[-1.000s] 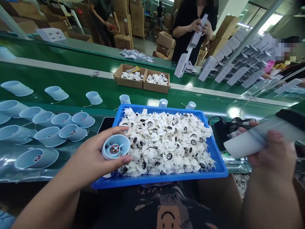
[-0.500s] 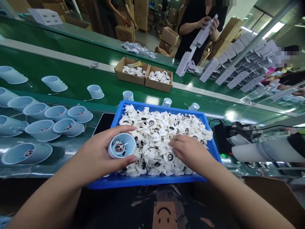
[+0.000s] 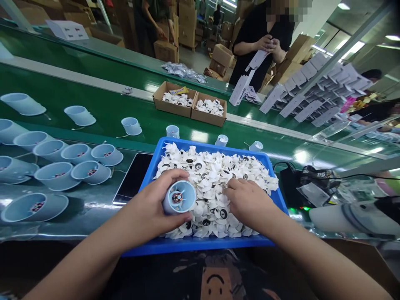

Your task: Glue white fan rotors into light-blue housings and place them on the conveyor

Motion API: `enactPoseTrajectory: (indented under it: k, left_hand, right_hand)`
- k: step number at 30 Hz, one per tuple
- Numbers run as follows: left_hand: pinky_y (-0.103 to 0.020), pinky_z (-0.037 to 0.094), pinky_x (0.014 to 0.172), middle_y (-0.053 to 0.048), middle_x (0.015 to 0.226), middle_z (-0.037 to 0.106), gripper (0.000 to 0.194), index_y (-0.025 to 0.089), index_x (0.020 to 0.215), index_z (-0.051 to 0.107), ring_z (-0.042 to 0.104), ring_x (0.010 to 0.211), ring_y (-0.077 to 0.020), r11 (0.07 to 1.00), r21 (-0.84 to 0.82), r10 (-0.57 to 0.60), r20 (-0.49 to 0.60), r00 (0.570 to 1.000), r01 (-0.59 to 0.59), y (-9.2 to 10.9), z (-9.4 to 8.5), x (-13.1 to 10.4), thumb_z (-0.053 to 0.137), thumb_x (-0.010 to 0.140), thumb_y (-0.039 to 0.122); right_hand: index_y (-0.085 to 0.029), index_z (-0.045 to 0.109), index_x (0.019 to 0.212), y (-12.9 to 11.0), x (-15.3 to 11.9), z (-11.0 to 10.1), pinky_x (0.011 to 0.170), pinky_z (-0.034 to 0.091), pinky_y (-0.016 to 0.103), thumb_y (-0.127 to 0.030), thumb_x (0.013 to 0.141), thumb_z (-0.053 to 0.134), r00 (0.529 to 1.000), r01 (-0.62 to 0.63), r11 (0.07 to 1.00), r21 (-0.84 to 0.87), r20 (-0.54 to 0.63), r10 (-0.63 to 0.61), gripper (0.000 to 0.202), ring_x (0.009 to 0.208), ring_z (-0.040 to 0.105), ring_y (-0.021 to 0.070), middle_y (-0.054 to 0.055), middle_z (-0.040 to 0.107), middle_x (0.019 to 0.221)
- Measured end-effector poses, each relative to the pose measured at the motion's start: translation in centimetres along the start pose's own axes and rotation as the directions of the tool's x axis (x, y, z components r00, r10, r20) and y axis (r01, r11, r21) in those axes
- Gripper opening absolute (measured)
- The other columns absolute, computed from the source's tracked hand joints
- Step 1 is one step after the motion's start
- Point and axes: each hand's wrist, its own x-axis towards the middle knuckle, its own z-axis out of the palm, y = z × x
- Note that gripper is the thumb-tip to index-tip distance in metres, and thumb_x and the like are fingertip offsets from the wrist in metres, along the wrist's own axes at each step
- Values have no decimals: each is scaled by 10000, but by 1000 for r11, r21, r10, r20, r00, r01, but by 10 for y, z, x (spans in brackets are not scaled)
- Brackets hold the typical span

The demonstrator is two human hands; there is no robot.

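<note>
My left hand (image 3: 151, 204) is wrapped round a light blue fan housing (image 3: 168, 207), its open end facing up toward me. Inside the housing a small motor with copper windings sits on thin spokes. Below it lies a blue tray (image 3: 200, 246) heaped with white fan blades (image 3: 208, 183), some showing black hubs. My right hand (image 3: 248, 202) reaches into the right part of the heap, its fingers curled together against the blades. The fingertips are hidden, so I cannot make out what they pinch.
Several blue housings (image 3: 56, 173) with motors stand at the left, and more are along the green belt (image 3: 200, 135). Two cartons of blades (image 3: 208, 121) sit beyond the tray. A dark flat panel (image 3: 131, 179) lies left of it. Across the line, a person (image 3: 265, 37) handles white boxes.
My left hand has carried the blue housing to the right, over the tray's left part. My right hand stays at the blades, its fingers now curled tighter. The co-worker's hands have shifted.
</note>
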Motion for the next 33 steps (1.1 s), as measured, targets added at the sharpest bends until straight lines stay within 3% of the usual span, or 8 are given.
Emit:
enactPoseTrajectory:
  k: [13, 15, 17, 19, 21, 24, 29, 33]
  left_hand:
    - [-395, 507, 978, -63, 1298, 590, 544, 301, 1298, 473, 592, 1192, -274, 979, 76, 189, 41, 981, -191, 18, 13, 1, 719, 817, 369]
    - [-366, 541, 908, -75, 1257, 597, 570, 283, 1313, 422, 624, 1123, -255, 986, 52, 156, 46, 987, -158, 20, 16, -1, 692, 812, 305]
    - [-348, 562, 839, -77, 1202, 607, 574, 266, 1290, 402, 646, 1044, -239, 992, 38, 115, 57, 992, -117, 23, 19, -1, 683, 790, 259]
    - [-376, 558, 874, -80, 1220, 606, 560, 261, 1263, 427, 635, 1078, -251, 989, 77, 121, 75, 990, -127, 24, 22, 2, 703, 776, 257]
    - [-437, 509, 998, -88, 1333, 575, 560, 272, 1284, 468, 575, 1218, -285, 967, 151, 192, 86, 978, -203, 27, 23, 8, 730, 790, 298]
    - [-500, 432, 1091, -79, 1402, 571, 599, 294, 1356, 497, 524, 1301, -311, 913, 267, 295, 93, 951, -309, 34, 25, 16, 744, 813, 356]
    - [-517, 472, 1021, -117, 1259, 672, 515, 181, 1284, 558, 617, 1165, -312, 809, 400, 410, 142, 901, -431, 53, 37, 21, 729, 799, 222]
    - [-521, 436, 1060, -97, 1300, 635, 525, 224, 1300, 559, 578, 1215, -300, 753, 416, 489, 165, 856, -510, 65, 37, 59, 732, 814, 325]
  right_hand:
    - [-188, 675, 1057, -14, -4, 7, 801, 510, 367, -177, 901, 544, 981, -145, 927, 346, -72, 180, 204, 890, 643, 221, 92, 666, 999]
    - [-206, 627, 1143, -4, -11, 11, 810, 532, 339, -273, 919, 565, 975, -19, 672, 740, -135, 177, 241, 887, 639, 183, 76, 652, 1021]
    - [-212, 604, 1158, 5, -17, 16, 811, 560, 325, -386, 897, 638, 982, 122, 67, 990, -130, 134, 315, 854, 651, 159, 55, 650, 976]
    - [-215, 610, 1145, 10, -20, 20, 837, 578, 338, -431, 822, 754, 995, 99, -416, 904, -92, 38, 414, 852, 668, 157, 40, 654, 966]
    - [-223, 620, 1138, 10, -20, 23, 835, 580, 325, -421, 771, 822, 997, 41, -580, 814, -69, -26, 463, 833, 672, 145, 28, 660, 958]
    - [-239, 638, 1083, 4, -19, 20, 760, 561, 282, -420, 784, 814, 990, 141, -483, 864, -132, 53, 392, 771, 635, 123, 11, 643, 899]
    - [-250, 725, 913, -3, -20, 2, 828, 497, 336, -148, 810, 717, 885, 306, 476, 824, -431, 176, 145, 868, 558, 156, 27, 552, 968]
    - [-291, 690, 1036, 11, -35, -2, 865, 493, 345, -182, 863, 683, 736, 402, 597, 695, -632, 241, 204, 1016, 556, 190, 45, 503, 1102]
